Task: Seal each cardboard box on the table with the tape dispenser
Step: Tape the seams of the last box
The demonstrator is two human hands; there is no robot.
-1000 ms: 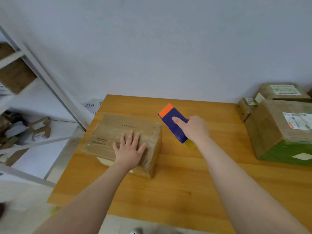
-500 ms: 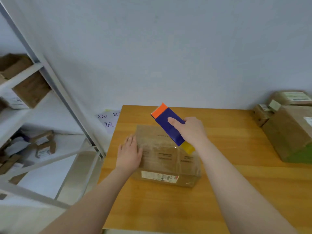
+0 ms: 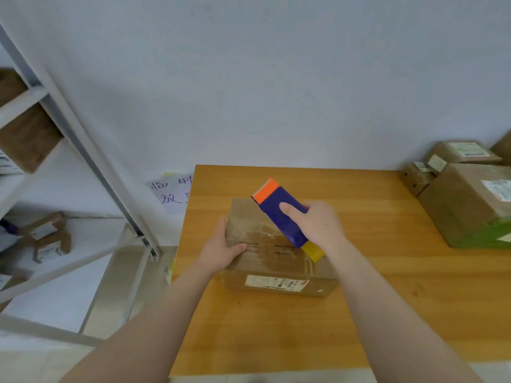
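Obs., head view. Cardboard box (image 3: pixel 265 262) sits flat on the desk (image 3: pixel 387 305) near the desk's left edge, with a label on the face turned toward the person. Its top looks glossy and wrinkled in the middle, probably film or tape already there; I cannot tell whether the seam is fully covered.

Handling, judged. The box is squat, with stiff walls and a top that would likely give a little under pressure. It is probably light enough to slide on the smooth wood when tape is dragged across it, so it wants bracing at an edge or corner rather than on the seam line. The glossy patch may be slippery for a palm.

Tape dispenser (image 3: pixel 276 226): rigid blue body, orange end pointing away, yellow end toward the person. It is tilted and held above the right half of the box top; contact with the box cannot be told. Best held round the body's mid-length, leaving both ends free.

Left hand (image 3: pixel 221 250): clamped on the box's left edge, thumb lying on top, fingers going down the side (fingertips hidden).

Right hand (image 3: pixel 323 225): wrapped round the dispenser body, thumb pressed on its upper blue face.

Other boxes (image 3: pixel 467 208) stand at the desk's far right, well apart, untouched
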